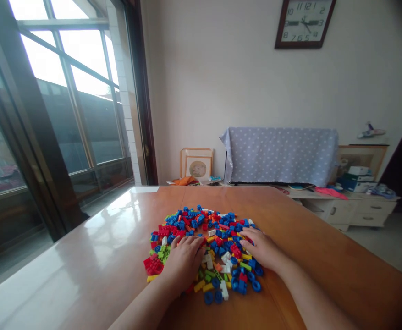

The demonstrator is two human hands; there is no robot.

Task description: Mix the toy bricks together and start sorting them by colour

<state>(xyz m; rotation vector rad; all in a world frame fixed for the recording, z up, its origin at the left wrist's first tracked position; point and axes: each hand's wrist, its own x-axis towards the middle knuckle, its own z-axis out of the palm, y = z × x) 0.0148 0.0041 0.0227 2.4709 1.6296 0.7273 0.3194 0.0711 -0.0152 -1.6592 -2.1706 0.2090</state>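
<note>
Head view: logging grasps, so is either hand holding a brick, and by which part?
Cannot tell: left hand and right hand lie palm-down on the brick pile.

L hand (pixel 184 261) – palm down, fingers spread | R hand (pixel 262 248) – palm down, fingers flat

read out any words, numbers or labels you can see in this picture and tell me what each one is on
"10", "11", "12", "1", "2", "3", "4", "5", "6", "7", "8": hour numbers on the wall clock; the 9 is blurred.
Boxes on the white cabinet: any print is too small to read.
Framed picture against the wall: no legible text.
Building bricks under the left hand and right hand: no readable marks.
</note>
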